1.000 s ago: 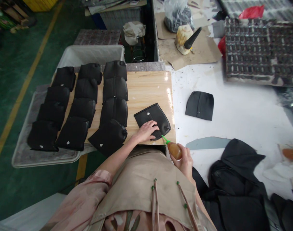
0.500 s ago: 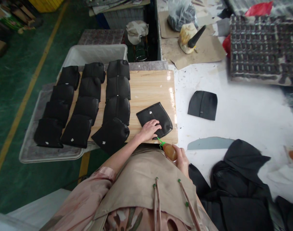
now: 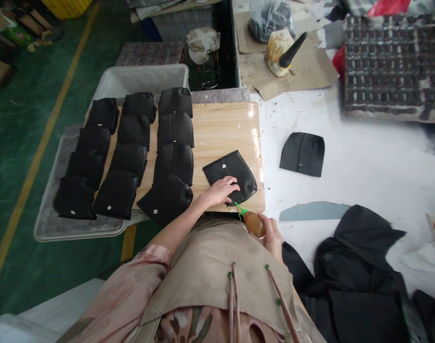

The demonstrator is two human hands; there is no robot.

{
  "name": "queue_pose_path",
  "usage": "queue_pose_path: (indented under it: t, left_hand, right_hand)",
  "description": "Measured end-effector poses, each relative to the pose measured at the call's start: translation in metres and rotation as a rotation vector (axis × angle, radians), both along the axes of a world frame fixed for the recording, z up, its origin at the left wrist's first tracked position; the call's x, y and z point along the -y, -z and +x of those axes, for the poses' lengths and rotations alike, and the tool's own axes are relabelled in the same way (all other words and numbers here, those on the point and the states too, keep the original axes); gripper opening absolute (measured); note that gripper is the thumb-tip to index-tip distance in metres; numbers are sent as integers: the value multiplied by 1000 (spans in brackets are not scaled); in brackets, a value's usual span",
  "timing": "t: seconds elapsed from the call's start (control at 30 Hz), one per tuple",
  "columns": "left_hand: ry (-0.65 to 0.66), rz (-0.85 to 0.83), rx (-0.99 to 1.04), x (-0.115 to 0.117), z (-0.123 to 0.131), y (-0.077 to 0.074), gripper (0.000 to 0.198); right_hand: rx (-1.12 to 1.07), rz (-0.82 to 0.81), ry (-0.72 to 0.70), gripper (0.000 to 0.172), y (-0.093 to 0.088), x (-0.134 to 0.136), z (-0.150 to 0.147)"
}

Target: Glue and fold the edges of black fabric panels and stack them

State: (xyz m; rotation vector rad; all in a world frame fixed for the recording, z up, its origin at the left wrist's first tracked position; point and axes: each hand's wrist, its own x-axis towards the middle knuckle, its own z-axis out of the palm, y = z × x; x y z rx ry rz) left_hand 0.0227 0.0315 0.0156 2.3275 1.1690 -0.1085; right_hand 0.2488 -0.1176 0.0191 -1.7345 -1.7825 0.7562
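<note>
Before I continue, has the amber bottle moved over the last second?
Yes: against the wooden board's near right corner, the amber bottle in the right hand has shifted slightly left.

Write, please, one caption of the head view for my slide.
Left hand on a black piece on a wood-grain board; right hand holding a green-tipped bottle.
</note>
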Motion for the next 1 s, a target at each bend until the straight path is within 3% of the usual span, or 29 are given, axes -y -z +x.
queue_pose_path:
  t: [0.27,0.53,1.0]
  left_hand:
    - [-31,67,2,7,4,3,52]
    - [-46,34,23,6,4,4,53]
    - [-36,11,37,5,2,6,53]
  right_hand:
    - [-26,2,-5,46,2,0,-1]
    - [-104,-118,-48,47,-5,4,-13]
    - [-16,-48,-123,46,-8,3,-9]
